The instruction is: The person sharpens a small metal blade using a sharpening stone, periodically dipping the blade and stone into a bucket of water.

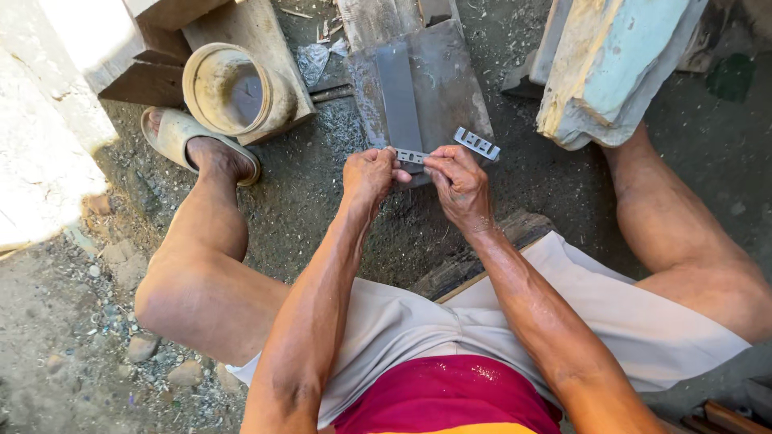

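- Blade (410,156), a thin flat metal strip with slots along it, was pinched between both hands just above the near end of the grey sharpening stone (400,96).
- It looked light and stiff, hard steel that would not bend under finger pressure; I judged the long edge sharp, so the flat faces and short ends were the safer places to hold.
- Its surface seemed smooth and possibly wet or gritty from the stone, so it could slip in a loose pinch.
- Left hand (368,173) was curled, fingers together and clamped on the left end of the blade, thumb on top.
- Right hand (460,183) was also curled, fingers closed on the right part of the blade, knuckles turned up toward the camera.
- Both forearms reached forward between the knees, wrists close together, elbows tucked in over the lap.
- A 2nd slotted strip (477,144) lay near the right hand on the dark slab (458,80) that carried the stone; whether the fingers touched it could not be told.
- A short pipe piece (229,90) lay on its side to the left, next to a sandalled foot (201,149).
- A pale blue-painted block (611,64) rested to the right on the dirt floor (305,201).
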